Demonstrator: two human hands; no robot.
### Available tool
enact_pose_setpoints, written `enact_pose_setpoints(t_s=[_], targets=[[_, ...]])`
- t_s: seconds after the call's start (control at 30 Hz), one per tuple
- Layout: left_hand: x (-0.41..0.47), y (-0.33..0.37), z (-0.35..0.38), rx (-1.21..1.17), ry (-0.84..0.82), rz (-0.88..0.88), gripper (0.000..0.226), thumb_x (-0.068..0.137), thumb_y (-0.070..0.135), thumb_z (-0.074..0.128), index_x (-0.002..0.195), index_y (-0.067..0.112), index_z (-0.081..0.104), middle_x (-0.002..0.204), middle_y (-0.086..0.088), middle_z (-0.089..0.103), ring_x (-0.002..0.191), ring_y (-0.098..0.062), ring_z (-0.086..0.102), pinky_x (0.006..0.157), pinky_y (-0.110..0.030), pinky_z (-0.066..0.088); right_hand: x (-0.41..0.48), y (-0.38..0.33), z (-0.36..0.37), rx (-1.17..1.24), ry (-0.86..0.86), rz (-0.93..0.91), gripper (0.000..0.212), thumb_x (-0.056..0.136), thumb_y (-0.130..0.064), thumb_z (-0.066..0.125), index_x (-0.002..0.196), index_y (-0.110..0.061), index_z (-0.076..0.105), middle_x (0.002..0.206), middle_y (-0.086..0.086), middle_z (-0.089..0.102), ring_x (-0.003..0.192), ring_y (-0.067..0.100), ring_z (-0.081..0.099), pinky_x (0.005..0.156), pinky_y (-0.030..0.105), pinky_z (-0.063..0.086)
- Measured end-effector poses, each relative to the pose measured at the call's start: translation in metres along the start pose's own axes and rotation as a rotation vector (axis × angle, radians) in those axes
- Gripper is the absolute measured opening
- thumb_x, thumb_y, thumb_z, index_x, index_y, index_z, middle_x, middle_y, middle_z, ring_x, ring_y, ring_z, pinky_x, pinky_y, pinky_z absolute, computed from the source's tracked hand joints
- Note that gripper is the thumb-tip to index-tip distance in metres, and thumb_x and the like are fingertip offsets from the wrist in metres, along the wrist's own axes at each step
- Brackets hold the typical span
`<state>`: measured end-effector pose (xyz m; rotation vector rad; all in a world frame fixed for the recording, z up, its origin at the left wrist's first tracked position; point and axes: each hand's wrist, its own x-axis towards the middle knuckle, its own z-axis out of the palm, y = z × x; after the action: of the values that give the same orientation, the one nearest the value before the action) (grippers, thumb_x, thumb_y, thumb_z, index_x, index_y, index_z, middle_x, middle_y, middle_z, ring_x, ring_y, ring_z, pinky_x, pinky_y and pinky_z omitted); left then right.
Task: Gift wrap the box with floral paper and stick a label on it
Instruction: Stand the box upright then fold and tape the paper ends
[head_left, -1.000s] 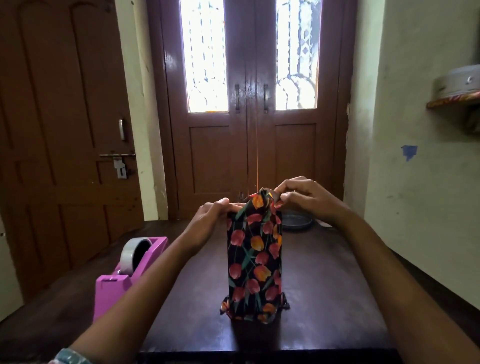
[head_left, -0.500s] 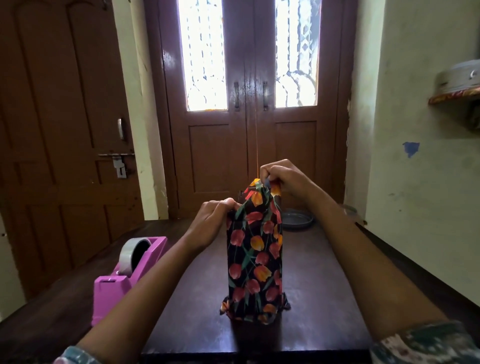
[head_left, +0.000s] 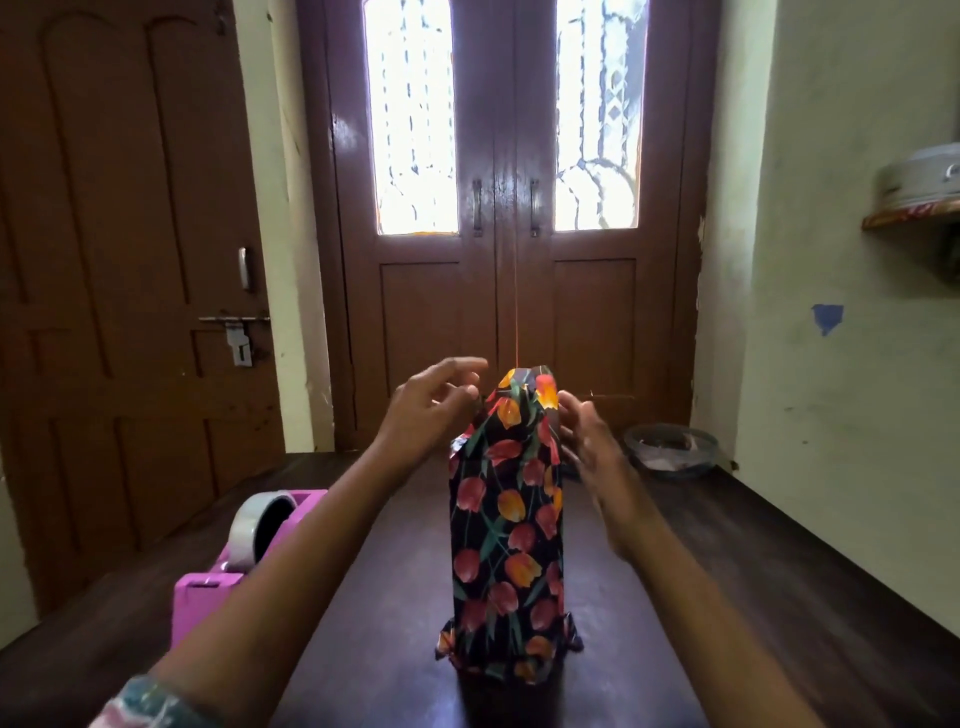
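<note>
Floral-wrapped box (head_left: 506, 519) stands on end mid-tabletop (head_left: 753, 571), long axis vertical, straight out in front of the person. Top paper flap (head_left: 524, 389) is peaked up and looks unsealed; bottom paper is crumpled at the base. Left hand (head_left: 431, 405) is just left of the peak, fingers loose and spread, holding nothing; whether the fingertips touch the paper is unclear. Right hand (head_left: 589, 447) is just right of the upper side, a bit lower, blurred, fingers relaxed, no grip. Both flank the top, about equally near. Pink tape dispenser (head_left: 244, 566) sits on the left-hand side, so that hand looks better placed to fetch tape.
</note>
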<state>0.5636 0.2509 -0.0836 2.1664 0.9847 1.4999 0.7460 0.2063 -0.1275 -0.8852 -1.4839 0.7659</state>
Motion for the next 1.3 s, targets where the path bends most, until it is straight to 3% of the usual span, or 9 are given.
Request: enact_pose_setpoints(t_s=[0.1, 0.17, 0.43, 0.63, 0.73, 0.83, 1.07, 1.23, 1.3], targets=[[0.026, 0.001, 0.0, -0.014, -0.258, -0.298, 0.037, 0.091, 0.024, 0.058, 0.128, 0.022, 0.051, 0.112, -0.001, 0.062, 0.09, -0.009, 0.063, 0.066, -0.018, 0.053, -0.002, -0.002, 0.013, 0.012, -0.078, -0.015, 0.025, 0.096, -0.049, 0.026, 0.119, -0.049, 0.037, 0.109, -0.035, 0.046, 0.102, -0.014, 0.048, 0.076, 0.008, 0.04], [0.035, -0.001, 0.004, -0.019, -0.336, -0.33, 0.026, 0.089, 0.022, 0.062, 0.114, 0.017, 0.06, 0.102, -0.006, 0.068, 0.086, -0.016, 0.068, 0.068, -0.025, 0.056, 0.0, -0.001, 0.015, -0.025, -0.063, -0.05, 0.045, 0.087, -0.058, 0.032, 0.131, -0.049, 0.03, 0.12, -0.027, 0.046, 0.111, -0.005, 0.046, 0.083, 0.015, 0.04], [0.038, -0.006, 0.027, -0.064, -0.053, -0.352, 0.01, 0.083, 0.021, 0.069, 0.076, 0.015, 0.069, 0.081, -0.007, 0.069, 0.079, -0.019, 0.068, 0.071, -0.032, 0.057, 0.001, 0.02, 0.019, -0.321, -0.02, -0.198, 0.073, 0.091, -0.043, 0.048, 0.149, -0.029, 0.006, 0.139, -0.001, 0.047, 0.122, 0.008, 0.049, 0.101, 0.029, 0.044], [0.046, 0.013, 0.015, 0.005, 0.115, -0.014, 0.015, 0.089, 0.017, 0.059, 0.101, 0.022, 0.068, 0.1, 0.005, 0.067, 0.088, -0.012, 0.061, 0.078, -0.027, 0.053, -0.002, 0.025, 0.019, -0.296, -0.011, -0.246, 0.068, 0.092, -0.043, 0.047, 0.148, -0.037, 0.009, 0.146, -0.006, 0.038, 0.132, 0.007, 0.039, 0.107, 0.038, 0.038], [0.062, 0.02, -0.002, 0.235, -0.196, 0.229, 0.047, 0.084, 0.003, 0.06, 0.11, 0.041, 0.06, 0.122, 0.005, 0.054, 0.108, -0.014, 0.052, 0.087, -0.029, 0.048, 0.0, 0.026, 0.019, -0.29, -0.025, -0.259, 0.069, 0.088, -0.049, 0.045, 0.148, -0.035, 0.012, 0.146, -0.006, 0.039, 0.132, 0.006, 0.039, 0.107, 0.039, 0.039], [0.069, 0.027, -0.001, 0.44, -0.426, 0.342, 0.037, 0.081, 0.011, 0.069, 0.1, 0.043, 0.065, 0.124, 0.003, 0.051, 0.121, -0.018, 0.042, 0.099, -0.039, 0.041, 0.001, 0.028, 0.018, -0.291, -0.023, -0.265, 0.073, 0.086, -0.052, 0.045, 0.148, -0.025, 0.019, 0.142, -0.003, 0.044, 0.129, 0.007, 0.043, 0.104, 0.04, 0.042], [0.07, 0.034, 0.008, 0.388, -0.335, 0.289, 0.015, 0.081, 0.011, 0.069, 0.084, 0.026, 0.073, 0.092, 0.007, 0.058, 0.091, -0.009, 0.055, 0.078, -0.025, 0.045, 0.003, 0.027, 0.018, -0.312, -0.065, -0.274, 0.074, 0.087, -0.056, 0.042, 0.149, -0.033, 0.008, 0.148, -0.001, 0.036, 0.134, 0.013, 0.038, 0.106, 0.042, 0.039], [0.053, 0.026, -0.003, 0.225, 0.013, 0.206, 0.012, 0.088, 0.013, 0.062, 0.091, 0.023, 0.068, 0.09, 0.01, 0.063, 0.074, -0.003, 0.053, 0.066, -0.019, 0.041, 0.001, 0.027, 0.009, -0.27, -0.075, -0.282, 0.067, 0.086, -0.045, 0.052, 0.145, -0.02, 0.03, 0.14, -0.002, 0.048, 0.127, 0.007, 0.045, 0.103, 0.035, 0.043], [0.041, 0.017, -0.024, 0.23, -0.107, 0.137, 0.014, 0.089, 0.007, 0.058, 0.087, 0.017, 0.067, 0.088, 0.012, 0.066, 0.075, -0.006, 0.06, 0.069, -0.022, 0.047, 0.001, 0.022, 0.002, -0.279, -0.082, -0.289, 0.072, 0.08, -0.051, 0.056, 0.143, -0.027, 0.032, 0.143, -0.009, 0.042, 0.13, 0.001, 0.04, 0.104, 0.021, 0.04]])
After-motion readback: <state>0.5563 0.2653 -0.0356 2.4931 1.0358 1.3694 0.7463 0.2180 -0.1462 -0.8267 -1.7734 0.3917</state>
